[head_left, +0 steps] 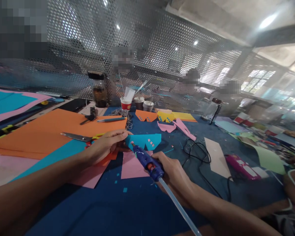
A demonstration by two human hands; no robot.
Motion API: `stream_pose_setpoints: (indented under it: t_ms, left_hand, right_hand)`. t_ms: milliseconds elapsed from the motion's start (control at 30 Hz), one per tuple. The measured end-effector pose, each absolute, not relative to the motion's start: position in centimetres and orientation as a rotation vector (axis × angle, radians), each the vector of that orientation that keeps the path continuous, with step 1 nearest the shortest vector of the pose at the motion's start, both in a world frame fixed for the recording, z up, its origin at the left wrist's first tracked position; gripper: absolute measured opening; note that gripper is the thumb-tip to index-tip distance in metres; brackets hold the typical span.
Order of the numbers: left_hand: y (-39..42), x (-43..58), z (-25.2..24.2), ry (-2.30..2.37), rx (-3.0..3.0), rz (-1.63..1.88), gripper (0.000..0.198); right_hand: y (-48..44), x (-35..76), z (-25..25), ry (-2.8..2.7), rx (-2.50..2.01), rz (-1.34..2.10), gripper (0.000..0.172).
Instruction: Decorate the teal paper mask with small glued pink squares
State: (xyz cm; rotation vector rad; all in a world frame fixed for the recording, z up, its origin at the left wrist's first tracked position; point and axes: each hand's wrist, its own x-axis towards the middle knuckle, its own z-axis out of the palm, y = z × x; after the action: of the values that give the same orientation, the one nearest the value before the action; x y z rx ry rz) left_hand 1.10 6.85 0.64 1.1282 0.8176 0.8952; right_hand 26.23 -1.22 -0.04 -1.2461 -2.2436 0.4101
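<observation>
My left hand (pixel 111 141) pinches the left end of a blue paper cutout (pixel 140 140) shaped like a mask with notches along its lower edge. Small pink squares sit on the cutout's right part. In my right hand (pixel 170 167) is a dark blue glue gun (pixel 148 162), a long clear glue stick (pixel 179 206) jutting from its back. The gun's nozzle is at the left part of the cutout; whether it touches cannot be told. Under the cutout lies a pink paper sheet (pixel 135 167). Scissors (pixel 78 136) with red and yellow handles rest beside my left hand.
Orange sheets (pixel 46 131) cover the left, with a pen (pixel 111 120) on top. Behind are orange (pixel 146 115) and yellow cutouts (pixel 165 116), paper cups (pixel 126 103) and a dark jar (pixel 99 91). A black cable (pixel 199 154) and pink device (pixel 243 167) lie right, near another person's arm.
</observation>
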Motion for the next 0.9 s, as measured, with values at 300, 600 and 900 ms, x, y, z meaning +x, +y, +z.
stream_pose_setpoints:
  t_ms: [300,600,900]
  left_hand:
    - [6.89,1.03,0.58,0.824,1.139,0.882,0.020]
    - [7.01,0.94,0.28,0.822,1.120,0.897,0.020]
    - [6.90,1.02,0.46,0.831,1.129,0.893,0.019]
  right_hand:
    - [-1.11,26.26,-0.57,-2.252,-1.288,0.346,0.025]
    - [-1.12,26.06,-1.03,-2.250,-1.279,0.316,0.024]
    - [-1.15,25.70,-0.72,-2.266,-1.299,0.282,0.024]
